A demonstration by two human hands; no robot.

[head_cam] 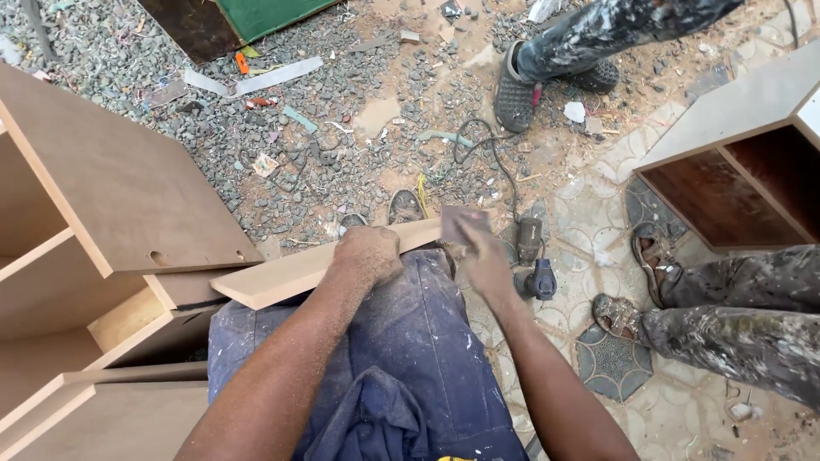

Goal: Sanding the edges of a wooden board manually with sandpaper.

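We are bracing a long wooden board (299,269) across our lap, its length running from eight o'clock toward two o'clock. Our left hand (367,254) is pressing down on it, fingers curled closed over the top face. Our right hand (485,260), at three o'clock of the left, is pinching a sheet of sandpaper (465,224) against the board's far end; it is blurred. We are judging that the unclamped board could be slipping off our knees, or the paper skidding past the edge onto the grinder (534,265) lying on the ground.
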